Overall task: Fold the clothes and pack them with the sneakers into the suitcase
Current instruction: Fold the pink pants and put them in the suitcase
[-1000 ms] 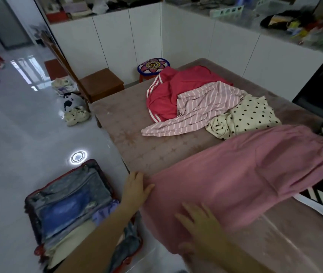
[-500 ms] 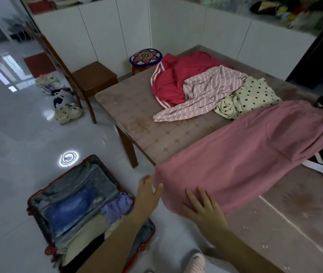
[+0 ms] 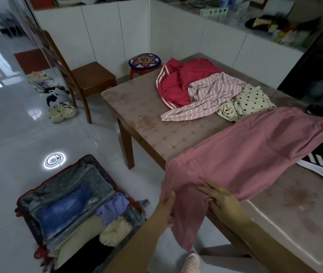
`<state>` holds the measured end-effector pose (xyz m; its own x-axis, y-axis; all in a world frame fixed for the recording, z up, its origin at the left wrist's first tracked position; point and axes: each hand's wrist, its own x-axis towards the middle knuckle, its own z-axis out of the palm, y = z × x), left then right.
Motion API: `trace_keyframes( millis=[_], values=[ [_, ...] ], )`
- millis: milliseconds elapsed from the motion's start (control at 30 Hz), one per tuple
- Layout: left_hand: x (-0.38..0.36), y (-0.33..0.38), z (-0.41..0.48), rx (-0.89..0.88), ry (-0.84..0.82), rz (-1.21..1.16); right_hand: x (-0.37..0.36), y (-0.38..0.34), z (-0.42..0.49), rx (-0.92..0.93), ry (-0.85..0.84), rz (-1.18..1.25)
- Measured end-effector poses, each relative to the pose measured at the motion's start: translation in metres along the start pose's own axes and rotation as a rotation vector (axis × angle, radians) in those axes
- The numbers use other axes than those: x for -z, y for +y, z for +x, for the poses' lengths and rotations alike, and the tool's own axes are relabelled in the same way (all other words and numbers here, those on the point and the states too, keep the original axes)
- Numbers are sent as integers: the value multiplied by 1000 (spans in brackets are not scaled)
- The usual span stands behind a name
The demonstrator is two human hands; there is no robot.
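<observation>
Pink garment (image 3: 245,154) hangs off the near edge of the worktop (image 3: 147,115). The left hand (image 3: 166,208) grips that hanging end, fingers curled round the cloth. The right hand (image 3: 223,201) presses it at the edge, fingers straight and slightly apart. Farther back lie a red top (image 3: 176,85), a striped top (image 3: 206,99) and a dotted top (image 3: 253,99). The suitcase (image 3: 97,161) lies open on the floor to the left, partly filled.

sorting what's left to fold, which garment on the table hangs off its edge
The plain pink garment: its near end droops over the table edge. The red garment, striped garment and polka-dot garment lie wholly on top.
</observation>
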<state>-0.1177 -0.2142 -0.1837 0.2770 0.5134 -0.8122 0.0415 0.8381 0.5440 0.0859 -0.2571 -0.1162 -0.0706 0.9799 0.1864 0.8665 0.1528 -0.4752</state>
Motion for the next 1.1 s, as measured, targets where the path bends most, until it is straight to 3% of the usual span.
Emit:
trace_keyframes(
  millis=[133,267,333,433,567,667,800,900,1100],
  values=[
    [-11,13,-2,-294,76,135,-11,12,-11,105,-91,-161],
    [-2,40,19,-554,129,382,-16,22,-34,161,-392,-392],
    [4,64,22,-575,141,482,-17,20,-41,160,-354,-391],
    [6,91,16,-516,162,546,-18,8,-42,82,-156,-312],
    [14,104,28,-441,134,483,-25,-7,-55,-171,37,-183],
    [19,108,38,-419,91,541,-31,-4,-62,-315,50,-96],
    [17,105,42,-364,23,704,-22,-2,-56,-353,53,-28],
    [17,106,34,-342,-67,687,-23,-5,-53,-385,56,-23],
    [21,109,18,-394,-169,812,-29,-11,-60,-422,25,-60]
  ],
)
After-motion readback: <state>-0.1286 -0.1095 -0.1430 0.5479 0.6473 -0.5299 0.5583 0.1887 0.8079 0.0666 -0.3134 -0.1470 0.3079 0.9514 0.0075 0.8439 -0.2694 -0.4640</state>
